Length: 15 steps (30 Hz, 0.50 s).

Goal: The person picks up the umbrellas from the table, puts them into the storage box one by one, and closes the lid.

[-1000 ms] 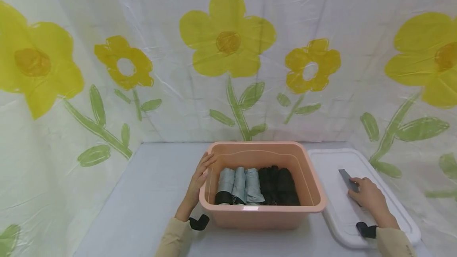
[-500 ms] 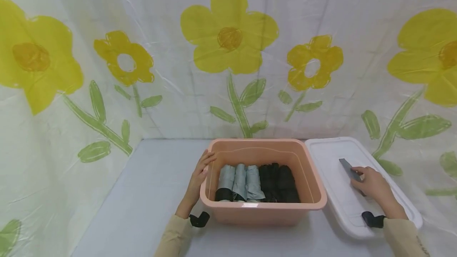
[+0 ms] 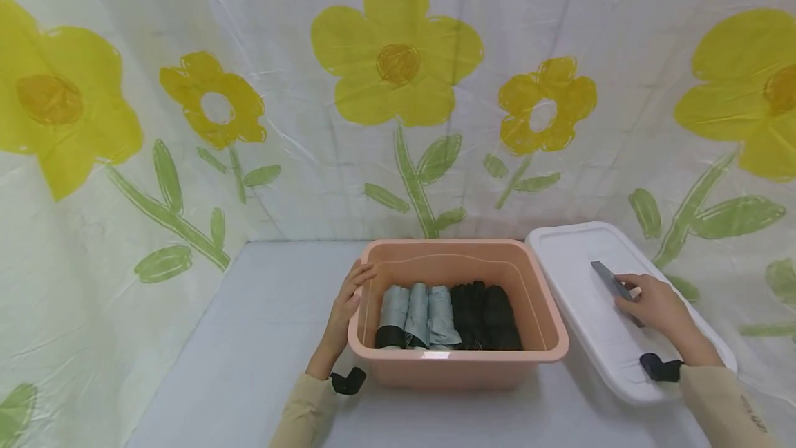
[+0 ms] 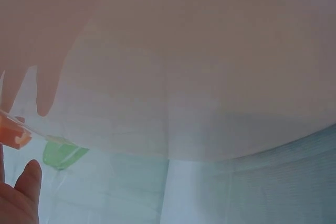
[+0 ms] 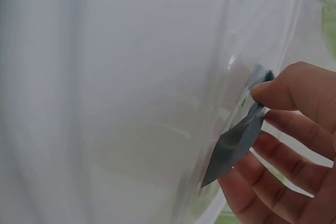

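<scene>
A peach-pink plastic bin [image 3: 460,373] stands open-topped on the table. Rolled cloths lie side by side in it: grey-blue rolls [image 3: 418,313] on the left, black rolls [image 3: 485,316] on the right. My left hand [image 3: 344,303] rests on the bin's left rim, its fingers laid straight over the edge. To the right of the bin is a white lid [image 3: 578,275], lifted and leaning, its far corner beside the bin's rim. My right hand [image 3: 656,306] pinches the lid's grey handle strip [image 5: 236,140] between thumb and fingers. The left wrist view mostly shows a blurred, shiny surface.
The pale table [image 3: 249,365] extends left and in front of the bin. Behind it hangs a white curtain [image 3: 298,157] printed with yellow flowers. Black wrist cameras [image 3: 349,380] sit at both wrists.
My right hand has moved up and a little right, raising the white lid with it by the handle strip. The left hand stays on the bin's rim.
</scene>
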Motion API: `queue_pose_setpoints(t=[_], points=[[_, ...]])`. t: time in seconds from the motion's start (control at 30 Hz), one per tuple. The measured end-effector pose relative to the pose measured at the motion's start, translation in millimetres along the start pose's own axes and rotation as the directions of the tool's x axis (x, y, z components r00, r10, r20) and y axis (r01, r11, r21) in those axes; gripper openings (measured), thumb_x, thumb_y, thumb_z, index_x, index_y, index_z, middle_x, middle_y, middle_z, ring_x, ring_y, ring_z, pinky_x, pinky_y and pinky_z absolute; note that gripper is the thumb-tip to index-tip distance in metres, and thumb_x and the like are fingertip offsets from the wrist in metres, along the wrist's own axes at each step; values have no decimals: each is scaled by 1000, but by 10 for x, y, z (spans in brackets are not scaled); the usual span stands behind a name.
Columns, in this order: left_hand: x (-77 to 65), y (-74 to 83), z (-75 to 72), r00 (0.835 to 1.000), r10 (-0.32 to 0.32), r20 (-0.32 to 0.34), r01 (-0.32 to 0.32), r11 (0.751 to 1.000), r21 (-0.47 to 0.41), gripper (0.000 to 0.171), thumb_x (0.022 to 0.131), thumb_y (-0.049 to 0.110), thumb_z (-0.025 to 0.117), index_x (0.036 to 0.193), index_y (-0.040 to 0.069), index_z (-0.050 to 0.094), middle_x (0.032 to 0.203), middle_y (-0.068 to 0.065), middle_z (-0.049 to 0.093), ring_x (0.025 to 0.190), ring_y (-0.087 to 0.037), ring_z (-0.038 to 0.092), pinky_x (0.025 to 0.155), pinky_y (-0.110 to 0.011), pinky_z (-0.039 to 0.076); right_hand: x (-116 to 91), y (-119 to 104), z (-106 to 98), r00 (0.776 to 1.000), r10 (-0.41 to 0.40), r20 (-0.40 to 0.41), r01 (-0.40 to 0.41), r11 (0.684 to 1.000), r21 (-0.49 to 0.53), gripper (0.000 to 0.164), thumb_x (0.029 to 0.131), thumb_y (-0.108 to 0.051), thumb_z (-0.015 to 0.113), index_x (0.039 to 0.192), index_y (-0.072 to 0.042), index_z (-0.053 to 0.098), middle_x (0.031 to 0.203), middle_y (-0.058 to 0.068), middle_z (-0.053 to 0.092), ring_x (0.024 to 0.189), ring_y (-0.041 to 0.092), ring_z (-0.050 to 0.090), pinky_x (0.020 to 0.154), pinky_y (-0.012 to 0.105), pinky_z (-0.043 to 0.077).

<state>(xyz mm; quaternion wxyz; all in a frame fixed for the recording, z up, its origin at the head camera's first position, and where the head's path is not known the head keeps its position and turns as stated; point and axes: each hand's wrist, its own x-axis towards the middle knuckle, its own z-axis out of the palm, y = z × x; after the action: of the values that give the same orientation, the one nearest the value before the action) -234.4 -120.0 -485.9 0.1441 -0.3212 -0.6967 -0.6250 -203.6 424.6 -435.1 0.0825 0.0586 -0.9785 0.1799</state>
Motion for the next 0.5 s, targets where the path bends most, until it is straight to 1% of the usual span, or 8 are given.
queue_pose_setpoints(t=[0.03,0.07,0.17,0.23,0.27,0.33,0.4,0.5], points=[[-6,-30,-3,1000,7,-2,-7,1000,6,42,96,9,28,129,-11,44,143,-22,33,143,-27,6,114,-44,5,5,-5,-15,1000,-7,-5,7,1000,1,44,75,-13,72,111,10,59,88,26,64,66,22,59,53,31,42],[-8,-43,-4,1000,13,-4,-13,1000,8,43,96,10,28,129,-11,44,143,-22,34,143,-28,6,114,-42,5,12,-8,-32,1000,-14,-12,14,1000,1,44,75,-13,72,111,10,59,87,25,64,65,21,59,53,30,42],[-10,-53,-5,1000,28,-6,-28,1000,12,43,95,10,28,129,-12,44,142,-23,34,142,-33,6,115,-34,5,33,-11,-85,1000,-27,-11,27,1000,0,44,75,-12,72,111,10,59,87,25,64,65,19,58,52,28,41],[-9,-53,-5,999,42,-6,-42,999,17,43,95,8,27,129,-12,43,142,-23,34,141,-37,6,115,-33,5,45,-17,-122,999,-36,-7,36,999,-1,44,75,-11,72,111,10,59,87,25,64,66,18,58,52,27,41],[-8,-67,-4,999,49,-8,-49,999,22,43,95,11,28,129,-12,44,141,-23,35,140,-39,6,115,-33,6,51,-17,-139,999,-40,-2,40,999,-2,44,75,-11,71,111,10,59,87,25,64,65,18,58,52,27,41],[-8,-79,-3,998,55,-11,-55,998,24,44,96,13,28,128,-12,44,141,-23,35,140,-40,6,114,-28,6,62,-20,-172,999,-48,9,48,999,-8,44,75,-11,71,112,11,58,86,25,64,65,18,58,51,27,41],[-9,-88,-3,998,54,-11,-53,998,27,44,97,15,29,128,-12,44,141,-23,35,139,-42,6,114,-30,6,69,-27,-201,999,-46,19,47,999,-16,45,75,-11,71,112,11,58,86,24,64,65,17,58,51,27,41],[-11,-85,0,999,41,-11,-41,999,19,45,97,18,29,129,-11,44,142,-22,35,139,-42,6,114,-41,5,76,-43,-240,999,-39,37,40,999,-24,47,76,-13,72,114,10,58,86,22,64,65,15,55,51,27,40]])
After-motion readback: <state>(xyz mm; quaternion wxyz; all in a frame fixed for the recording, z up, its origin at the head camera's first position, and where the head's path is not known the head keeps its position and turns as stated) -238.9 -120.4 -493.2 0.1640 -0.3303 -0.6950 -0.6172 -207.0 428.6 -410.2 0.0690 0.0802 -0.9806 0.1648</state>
